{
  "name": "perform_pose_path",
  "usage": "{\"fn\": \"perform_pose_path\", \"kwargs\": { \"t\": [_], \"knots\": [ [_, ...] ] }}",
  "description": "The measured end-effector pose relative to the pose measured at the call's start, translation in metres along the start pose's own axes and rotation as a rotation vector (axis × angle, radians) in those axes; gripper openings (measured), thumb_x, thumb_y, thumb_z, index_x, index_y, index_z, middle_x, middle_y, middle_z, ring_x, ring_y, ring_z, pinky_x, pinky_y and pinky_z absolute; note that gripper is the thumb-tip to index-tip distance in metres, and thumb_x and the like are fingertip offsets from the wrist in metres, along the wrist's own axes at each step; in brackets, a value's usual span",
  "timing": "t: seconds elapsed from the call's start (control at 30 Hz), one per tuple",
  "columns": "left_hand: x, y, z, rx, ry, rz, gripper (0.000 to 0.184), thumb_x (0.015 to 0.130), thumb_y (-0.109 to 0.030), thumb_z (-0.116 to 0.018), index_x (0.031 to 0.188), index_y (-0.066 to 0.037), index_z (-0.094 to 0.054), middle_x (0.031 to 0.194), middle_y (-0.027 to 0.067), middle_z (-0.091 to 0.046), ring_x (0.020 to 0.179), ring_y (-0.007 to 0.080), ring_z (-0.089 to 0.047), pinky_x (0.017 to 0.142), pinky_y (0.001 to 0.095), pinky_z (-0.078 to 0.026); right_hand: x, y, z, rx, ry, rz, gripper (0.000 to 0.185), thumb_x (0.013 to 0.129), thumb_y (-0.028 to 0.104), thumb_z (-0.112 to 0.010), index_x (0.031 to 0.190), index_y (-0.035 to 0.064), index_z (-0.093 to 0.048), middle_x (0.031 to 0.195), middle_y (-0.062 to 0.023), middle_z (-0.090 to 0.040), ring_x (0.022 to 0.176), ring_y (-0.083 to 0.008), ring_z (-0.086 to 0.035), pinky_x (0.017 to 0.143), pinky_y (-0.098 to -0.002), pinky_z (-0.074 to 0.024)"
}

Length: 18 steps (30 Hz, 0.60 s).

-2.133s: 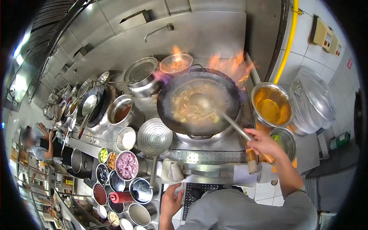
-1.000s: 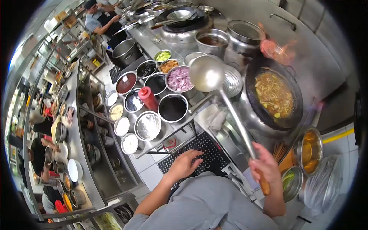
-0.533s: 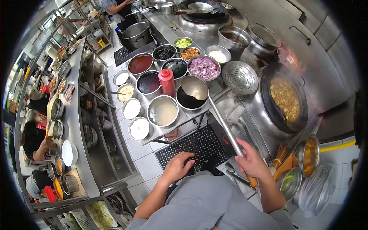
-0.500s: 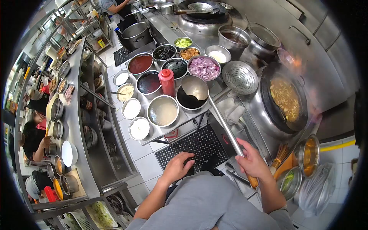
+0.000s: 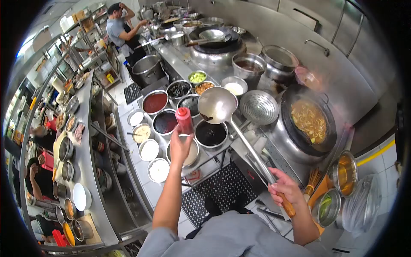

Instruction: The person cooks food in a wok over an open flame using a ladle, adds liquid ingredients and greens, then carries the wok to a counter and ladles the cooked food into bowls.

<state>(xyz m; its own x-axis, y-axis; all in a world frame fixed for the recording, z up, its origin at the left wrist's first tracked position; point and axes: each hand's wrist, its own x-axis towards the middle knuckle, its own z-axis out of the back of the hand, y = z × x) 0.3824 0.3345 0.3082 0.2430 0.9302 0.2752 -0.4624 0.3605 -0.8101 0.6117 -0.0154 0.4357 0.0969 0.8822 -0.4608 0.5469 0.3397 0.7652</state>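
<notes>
My right hand (image 5: pixel 286 188) is closed around the wooden-ended handle of a long steel ladle (image 5: pixel 218 105). The ladle's bowl is raised above a pot of dark sauce (image 5: pixel 211 135), with a dark smear inside it. My left hand (image 5: pixel 180 147) is at the lower part of a red squeeze bottle (image 5: pixel 184 120), fingers to its left and thumb to its right. The bottle stands upright among the sauce pots. Beneath this hand, a pot of cloudy liquid (image 5: pixel 190 159) is partly covered. Steam rises from a wok (image 5: pixel 310 122) of noodle-like strips in brown broth.
A perforated strainer (image 5: pixel 259 107) rests between the pots and the wok. White bowls (image 5: pixel 149 150) stand left of the sauces. A steel counter (image 5: pixel 96 192) runs along the left. Beyond the range, a co-worker (image 5: pixel 122 32) stands. Steel bowls (image 5: pixel 344 175) sit at lower right.
My left hand has moved forward from near my body to the squeeze bottle. The ladle has lifted out of the dark sauce pot. The view has tilted up, showing more of the co-worker.
</notes>
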Motion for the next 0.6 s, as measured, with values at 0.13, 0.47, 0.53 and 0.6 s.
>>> {"fn": "perform_pose_path", "kwargs": {
  "t": [0.13, 0.47, 0.53, 0.6],
  "knots": [
    [0.077, 0.018, -0.039, 0.135, -0.122, 0.143, 0.099, 0.067, -0.042, -0.088, 0.143, 0.0, -0.041, 0.127, 0.0253, -0.061, 0.121, 0.0421, -0.058, 0.101, 0.0479, -0.045, 0.007, -0.005, -0.008, 0.079, 0.021, 0.016, 0.057, 0.098, 0.007, -0.056, 0.149, 0.0171, -0.033, 0.078, -0.0063, -0.052, 0.048, -0.0117, -0.05, 0.04, -0.0289, -0.0436],
    [0.087, 0.004, -0.04, 0.121, -0.248, 0.069, 0.069, 0.066, -0.043, -0.086, 0.114, -0.003, -0.057, 0.103, 0.0199, -0.071, 0.1, 0.0396, -0.067, 0.089, 0.048, -0.048, 0.052, -0.069, 0.013, 0.754, 0.436, 0.021, 0.054, 0.103, 0.011, -0.047, 0.153, 0.02, -0.03, 0.081, -0.0043, -0.046, 0.046, -0.0063, -0.045, 0.039, -0.0267, -0.0446],
    [0.094, -0.015, -0.027, 0.119, -0.27, -0.036, 0.069, 0.067, -0.043, -0.087, 0.115, -0.004, -0.056, 0.102, 0.0193, -0.071, 0.097, 0.0397, -0.068, 0.087, 0.0478, -0.05, 0.052, -0.065, 0.015, 0.806, 0.52, 0.066, 0.058, 0.103, 0.013, -0.046, 0.157, 0.0173, -0.024, 0.08, -0.0039, -0.046, 0.045, -0.0053, -0.045, 0.038, -0.0255, -0.0445],
    [0.093, -0.053, -0.005, 0.098, -0.26, -0.091, 0.069, 0.066, -0.043, -0.087, 0.114, -0.005, -0.056, 0.102, 0.0193, -0.072, 0.096, 0.0392, -0.069, 0.086, 0.0472, -0.051, 0.045, -0.054, 0.014, 0.875, 0.58, 0.133, 0.061, 0.103, 0.013, -0.047, 0.158, 0.014, -0.02, 0.079, -0.004, -0.046, 0.044, -0.0051, -0.045, 0.038, -0.026, -0.0451]
  ]
}}
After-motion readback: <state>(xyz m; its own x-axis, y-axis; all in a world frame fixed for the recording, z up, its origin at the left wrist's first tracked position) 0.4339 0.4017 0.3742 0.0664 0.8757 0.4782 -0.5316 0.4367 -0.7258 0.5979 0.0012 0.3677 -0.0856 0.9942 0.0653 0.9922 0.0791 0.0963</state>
